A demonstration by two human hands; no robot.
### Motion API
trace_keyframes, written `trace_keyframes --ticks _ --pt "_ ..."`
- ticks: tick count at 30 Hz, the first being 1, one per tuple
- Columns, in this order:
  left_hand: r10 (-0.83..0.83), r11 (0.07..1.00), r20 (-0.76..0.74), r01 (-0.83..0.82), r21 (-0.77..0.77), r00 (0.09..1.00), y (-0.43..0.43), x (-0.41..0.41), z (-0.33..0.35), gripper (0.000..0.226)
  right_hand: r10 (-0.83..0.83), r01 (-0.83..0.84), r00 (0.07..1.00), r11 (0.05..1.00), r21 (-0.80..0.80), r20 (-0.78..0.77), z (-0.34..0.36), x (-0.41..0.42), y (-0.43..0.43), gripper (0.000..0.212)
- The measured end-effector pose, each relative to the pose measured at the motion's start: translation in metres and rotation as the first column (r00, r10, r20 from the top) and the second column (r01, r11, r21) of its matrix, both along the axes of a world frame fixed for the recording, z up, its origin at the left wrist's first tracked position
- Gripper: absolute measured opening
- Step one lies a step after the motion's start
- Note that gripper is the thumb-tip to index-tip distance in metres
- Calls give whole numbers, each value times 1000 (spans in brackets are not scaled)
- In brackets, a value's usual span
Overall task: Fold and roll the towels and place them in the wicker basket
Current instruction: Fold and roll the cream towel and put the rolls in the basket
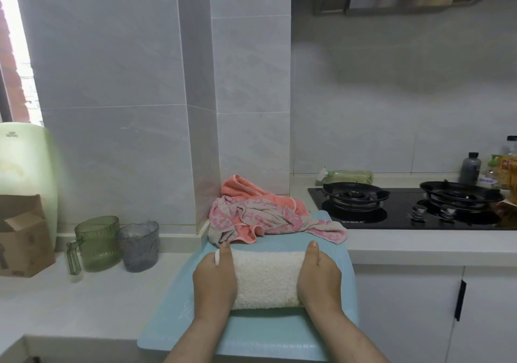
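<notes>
A cream, fluffy towel (267,277) lies rolled up on a light blue mat (251,332) at the counter's front edge. My left hand (215,276) grips the roll's left end and my right hand (319,276) grips its right end, fingers wrapped over the towel. Behind the roll, a pile of crumpled towels lies against the tiled pillar: a pink and grey patterned towel (260,217) over a coral one (251,189). No wicker basket is in view.
A green pitcher (96,242) and a grey cup (138,245) stand left of the mat, beside a cardboard box (22,237). A black gas hob (405,209) with bottles (471,168) behind it fills the right counter. White cabinets (419,320) sit below.
</notes>
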State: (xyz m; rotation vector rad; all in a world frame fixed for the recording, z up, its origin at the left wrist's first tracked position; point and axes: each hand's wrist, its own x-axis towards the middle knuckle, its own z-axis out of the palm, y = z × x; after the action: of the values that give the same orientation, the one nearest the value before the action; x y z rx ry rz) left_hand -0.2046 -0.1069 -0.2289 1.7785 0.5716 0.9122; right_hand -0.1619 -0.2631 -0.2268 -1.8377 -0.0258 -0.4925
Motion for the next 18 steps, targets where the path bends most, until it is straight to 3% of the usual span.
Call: trace_keyframes --ticks 6,12,15,17,18 --pt "-67 996 78 72 -55 995 3 -1 -1 48 110 -115 993 985 128 42 -2 -2 1 47" --pt "-317 946 84 321 -43 945 9 -2 0 9 267 -267 964 961 78 11 -1 6 -3 21" --pt "-460 888 -85 458 -46 884 21 -9 0 45 423 -421 905 906 46 -47 -5 12 -18 19" --pt "-565 823 -176 566 -50 806 33 -16 0 65 543 -554 830 830 -70 -131 -3 18 -34 14" --pt "-578 809 -222 587 -29 786 38 -17 1 69 593 -622 778 773 -124 -208 0 20 -43 29"
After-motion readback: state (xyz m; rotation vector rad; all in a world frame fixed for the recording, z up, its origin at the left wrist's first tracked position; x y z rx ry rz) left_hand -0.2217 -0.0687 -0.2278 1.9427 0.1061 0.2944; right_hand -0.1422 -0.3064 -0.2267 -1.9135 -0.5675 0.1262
